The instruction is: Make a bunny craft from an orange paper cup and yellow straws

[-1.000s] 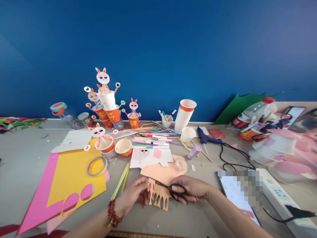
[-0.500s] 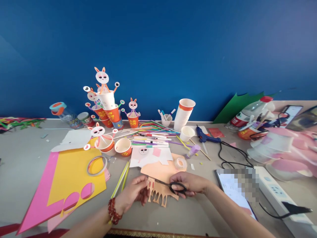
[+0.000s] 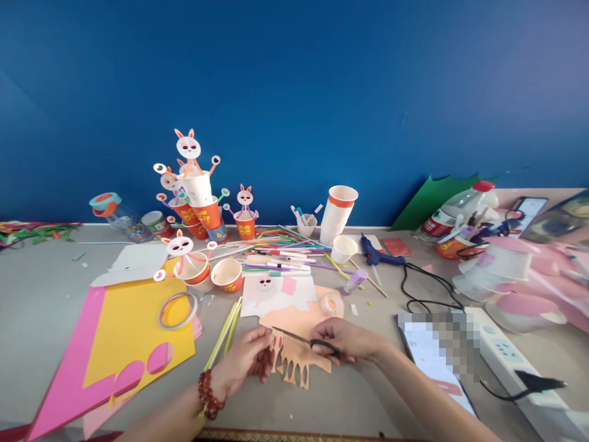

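My left hand (image 3: 246,359), with a red bead bracelet on the wrist, pinches the left edge of a peach paper strip (image 3: 299,367) with several leaf-shaped holes cut along it. My right hand (image 3: 347,341) grips black scissors (image 3: 306,341) whose blades point left across the strip's top edge, toward my left fingers. A larger peach sheet (image 3: 294,320) lies just behind the strip on the grey table (image 3: 46,294).
Yellow and pink sheets (image 3: 133,331) and a tape ring (image 3: 178,310) lie left. Bunny paper cups (image 3: 197,202), markers and straws (image 3: 280,252), a cup stack (image 3: 338,215) and a glue gun (image 3: 375,255) sit behind. A tablet (image 3: 437,356) and power strip (image 3: 506,362) lie right.
The scissor handles have closed and the blades have come together on the strip. The whole view has shifted slightly left and up.
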Tool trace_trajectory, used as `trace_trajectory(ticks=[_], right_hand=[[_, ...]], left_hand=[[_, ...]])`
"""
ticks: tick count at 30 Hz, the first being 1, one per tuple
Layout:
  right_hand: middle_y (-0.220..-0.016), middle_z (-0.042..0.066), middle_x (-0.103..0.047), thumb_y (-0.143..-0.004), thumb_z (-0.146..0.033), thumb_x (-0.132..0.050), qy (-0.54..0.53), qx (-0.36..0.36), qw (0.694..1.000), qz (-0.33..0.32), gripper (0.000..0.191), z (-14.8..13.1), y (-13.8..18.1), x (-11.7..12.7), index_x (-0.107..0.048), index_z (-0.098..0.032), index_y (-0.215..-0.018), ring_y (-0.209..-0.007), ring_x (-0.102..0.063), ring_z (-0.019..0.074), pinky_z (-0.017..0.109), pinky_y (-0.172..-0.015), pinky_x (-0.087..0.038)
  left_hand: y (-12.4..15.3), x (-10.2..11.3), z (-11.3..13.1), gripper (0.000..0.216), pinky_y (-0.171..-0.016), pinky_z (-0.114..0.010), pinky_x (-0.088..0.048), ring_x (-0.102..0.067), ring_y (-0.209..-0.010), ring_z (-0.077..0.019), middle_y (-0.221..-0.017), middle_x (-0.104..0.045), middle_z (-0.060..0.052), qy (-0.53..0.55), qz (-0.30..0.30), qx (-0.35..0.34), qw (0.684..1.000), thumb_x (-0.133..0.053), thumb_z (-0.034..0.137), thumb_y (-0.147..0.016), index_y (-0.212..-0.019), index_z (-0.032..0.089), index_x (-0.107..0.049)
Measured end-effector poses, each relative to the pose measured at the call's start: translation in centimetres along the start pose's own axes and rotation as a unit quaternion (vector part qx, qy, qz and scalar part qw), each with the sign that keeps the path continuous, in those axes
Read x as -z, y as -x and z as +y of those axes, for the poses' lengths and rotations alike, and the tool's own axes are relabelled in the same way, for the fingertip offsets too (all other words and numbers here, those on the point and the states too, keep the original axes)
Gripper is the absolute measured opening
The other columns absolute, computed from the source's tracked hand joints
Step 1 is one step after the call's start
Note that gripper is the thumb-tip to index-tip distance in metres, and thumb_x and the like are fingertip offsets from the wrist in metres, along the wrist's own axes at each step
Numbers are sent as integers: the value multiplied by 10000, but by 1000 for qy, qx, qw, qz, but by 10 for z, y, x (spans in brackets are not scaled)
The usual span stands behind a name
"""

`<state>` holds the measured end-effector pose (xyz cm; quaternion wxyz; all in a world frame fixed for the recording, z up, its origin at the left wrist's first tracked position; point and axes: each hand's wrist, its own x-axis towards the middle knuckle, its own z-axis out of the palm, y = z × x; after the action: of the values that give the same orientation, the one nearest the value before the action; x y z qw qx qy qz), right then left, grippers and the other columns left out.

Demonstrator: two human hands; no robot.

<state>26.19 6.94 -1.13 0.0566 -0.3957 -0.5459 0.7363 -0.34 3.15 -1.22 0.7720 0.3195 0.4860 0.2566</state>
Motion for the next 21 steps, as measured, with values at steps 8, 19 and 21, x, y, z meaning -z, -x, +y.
trace_trajectory(ticks=[8, 19, 21], right_hand=[[-653, -10, -662, -828, -623, -669, -16, 51, 994, 96, 473, 0, 8, -19, -509, -182, -766, -369, -425, 36, 149, -346, -290], [-693, -50, -561, -649, -359, -881, -226, 306, 867, 322, 417, -34, -39, -56, -557, -200, -859, -526, -459, 76, 190, -489, -387], [-664, -54, -543, -654, -328, -859, -223, 313, 861, 333, 377, -31, -42, -54, -564, -198, -850, -538, -458, 83, 191, -499, -378]], left_hand=[[9, -2, 16, 471, -452, -195, -393, -531, -446, -80, -610, -631, 21, -42, 47, -115, 991, -737, 605, -746, -706, 172, -559], [-13, -32, 43, 368, -545, -217, -418, -544, -526, -98, -650, -653, -2, -16, 47, -256, 965, -700, 500, -834, -720, 167, -592], [-19, -32, 41, 357, -538, -215, -404, -535, -523, -99, -641, -647, -1, -20, 55, -265, 962, -684, 489, -851, -726, 172, -580]])
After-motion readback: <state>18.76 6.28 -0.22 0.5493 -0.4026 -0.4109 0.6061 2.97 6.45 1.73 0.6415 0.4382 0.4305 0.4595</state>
